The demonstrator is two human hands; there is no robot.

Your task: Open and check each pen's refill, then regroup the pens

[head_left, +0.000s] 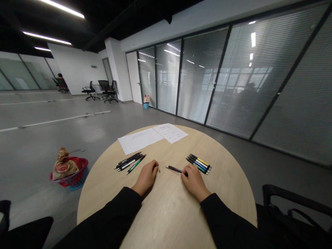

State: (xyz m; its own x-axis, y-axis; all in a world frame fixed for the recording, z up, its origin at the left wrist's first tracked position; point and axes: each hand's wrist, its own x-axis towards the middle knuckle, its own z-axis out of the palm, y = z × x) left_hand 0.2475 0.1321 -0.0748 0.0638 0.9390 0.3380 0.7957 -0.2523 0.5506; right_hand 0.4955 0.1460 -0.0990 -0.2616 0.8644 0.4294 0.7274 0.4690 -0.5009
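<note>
Black pen (175, 169) held in right hand (195, 182).
Left hand (146, 177) loosely closed on the wooden table (223, 186), beside grouped pens (129, 162).

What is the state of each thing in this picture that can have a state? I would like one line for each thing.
Left hand, curled, resting on the table.
Right hand, resting on the table, fingertips at the end of the dark pen.
Dark pen, lying flat, tip toward the left hand.
Left pen group, lying side by side.
Right pen group, lying side by side.
Two paper sheets, flat on the table.
Door, shut.
Window blinds, lowered.
</note>
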